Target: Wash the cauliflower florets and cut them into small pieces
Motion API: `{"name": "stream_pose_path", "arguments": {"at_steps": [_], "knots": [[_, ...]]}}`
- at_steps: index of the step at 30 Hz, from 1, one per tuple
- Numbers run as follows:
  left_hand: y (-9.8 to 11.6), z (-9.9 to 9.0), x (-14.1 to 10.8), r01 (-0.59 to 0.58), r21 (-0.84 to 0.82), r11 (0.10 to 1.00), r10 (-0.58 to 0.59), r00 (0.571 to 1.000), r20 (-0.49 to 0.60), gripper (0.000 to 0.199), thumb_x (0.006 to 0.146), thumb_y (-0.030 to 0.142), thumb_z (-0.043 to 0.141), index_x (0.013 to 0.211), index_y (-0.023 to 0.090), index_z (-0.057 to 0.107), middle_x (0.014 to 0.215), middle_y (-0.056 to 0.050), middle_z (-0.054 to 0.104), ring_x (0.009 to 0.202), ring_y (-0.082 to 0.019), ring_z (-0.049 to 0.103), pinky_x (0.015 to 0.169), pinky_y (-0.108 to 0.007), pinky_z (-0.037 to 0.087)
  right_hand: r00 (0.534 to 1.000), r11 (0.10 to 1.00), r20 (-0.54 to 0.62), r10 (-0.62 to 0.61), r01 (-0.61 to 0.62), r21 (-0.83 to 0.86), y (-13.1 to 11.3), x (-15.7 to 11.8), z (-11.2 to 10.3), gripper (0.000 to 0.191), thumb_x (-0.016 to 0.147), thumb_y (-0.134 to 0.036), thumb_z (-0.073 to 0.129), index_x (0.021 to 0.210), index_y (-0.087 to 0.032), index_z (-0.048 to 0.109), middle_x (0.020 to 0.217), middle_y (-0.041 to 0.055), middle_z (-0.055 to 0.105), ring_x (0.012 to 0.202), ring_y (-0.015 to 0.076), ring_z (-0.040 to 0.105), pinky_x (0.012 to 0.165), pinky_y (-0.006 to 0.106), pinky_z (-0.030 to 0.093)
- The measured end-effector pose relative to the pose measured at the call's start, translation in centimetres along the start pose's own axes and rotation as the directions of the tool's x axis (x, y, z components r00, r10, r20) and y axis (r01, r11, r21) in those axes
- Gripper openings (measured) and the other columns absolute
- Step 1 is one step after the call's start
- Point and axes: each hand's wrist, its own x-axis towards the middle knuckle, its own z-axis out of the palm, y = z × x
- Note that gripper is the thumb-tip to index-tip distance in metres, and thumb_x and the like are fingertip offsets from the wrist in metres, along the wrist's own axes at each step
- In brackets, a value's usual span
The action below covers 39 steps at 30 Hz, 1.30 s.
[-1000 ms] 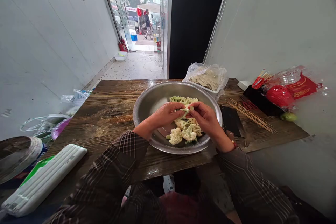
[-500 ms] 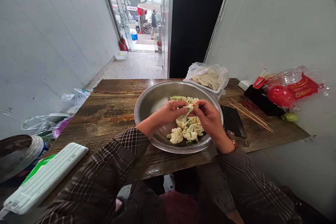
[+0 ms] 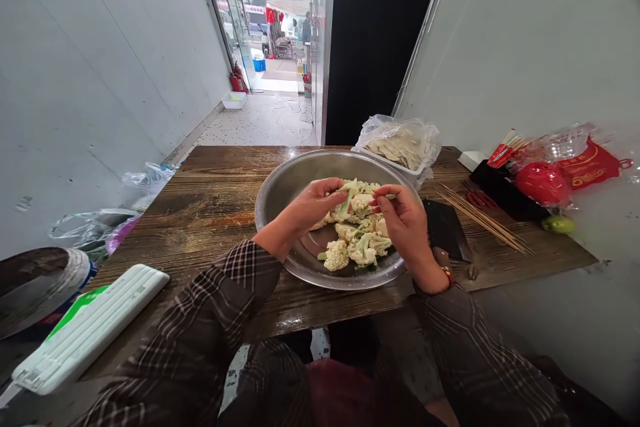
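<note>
Over a wide steel basin [image 3: 270,213], my left hand [image 3: 317,203] is closed on a cauliflower floret [image 3: 350,195], its pale green stem between thumb and fingers. My right hand [image 3: 407,220], a little apart from it, has its fingertips pinched on a small pale cauliflower piece [image 3: 390,196], mostly hidden by the fingers. Below both hands, several loose cauliflower florets [image 3: 367,248] lie in the basin. One rounder floret [image 3: 337,255] rests near the basin's front. The basin stands on a dark wooden table [image 3: 215,193].
Right of the basin lie a black cleaver [image 3: 447,230], thin wooden skewers [image 3: 483,220] and red-handled scissors [image 3: 481,199]. Behind it stands a plastic-wrapped tray [image 3: 400,143] of pale slices. A white power strip [image 3: 95,327] and a bucket [image 3: 40,287] are at the left.
My hands were together on one floret and have parted; the right has drawn off to the right with a small piece. The view has shifted slightly.
</note>
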Motion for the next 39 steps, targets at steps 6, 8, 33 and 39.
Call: {"name": "stream_pose_path", "arguments": {"at_steps": [6,8,33,39], "knots": [[-0.5,-0.1,0.2,-0.071,0.364,0.929,0.075,0.997,0.002,0.02,0.083,0.03,0.055,0.074,0.014,0.06,0.067,0.002,0.052,0.063,-0.009,0.043,0.059,-0.024,0.035,0.976,0.983,0.208,-0.065,0.098,-0.153,0.3,0.1,0.0,0.031,0.092,-0.036,0.053,0.12,-0.026,0.059,0.127,0.0096,0.056,0.109,0.0225,0.058,0.088,0.04,0.053],[-0.7,0.0,0.3,-0.089,0.431,0.898,0.076,0.996,0.048,0.021,0.083,0.03,0.054,0.074,0.014,0.062,0.065,0.002,0.051,0.063,-0.01,0.043,0.059,-0.024,0.034,0.968,0.989,0.248,-0.047,0.08,-0.125,0.2,0.0,0.1,0.034,0.092,-0.035,0.053,0.125,-0.027,0.057,0.119,0.008,0.06,0.094,0.0185,0.063,0.081,0.036,0.055],[-0.6,-9.7,-8.9,0.206,0.695,0.689,0.264,0.821,-0.506,0.042,0.083,0.025,0.061,0.122,0.011,0.056,0.108,-0.013,0.063,0.076,-0.013,0.06,0.077,-0.03,0.048,0.856,0.887,0.496,-0.144,0.334,-0.319,2.6,-1.5,0.0,0.033,0.09,-0.043,0.052,0.117,-0.026,0.062,0.116,0.0095,0.064,0.086,0.022,0.069,0.076,0.04,0.057],[-3.1,-15.7,-16.6,0.498,0.788,0.362,0.179,0.793,-0.583,0.045,0.078,0.026,0.06,0.12,0.008,0.057,0.116,-0.019,0.061,0.102,-0.025,0.059,0.095,-0.04,0.044,0.877,0.912,0.44,-0.192,0.325,-0.25,2.6,-1.3,0.2,0.035,0.09,-0.041,0.053,0.12,-0.024,0.06,0.111,0.0099,0.065,0.083,0.021,0.068,0.076,0.041,0.058]]}}
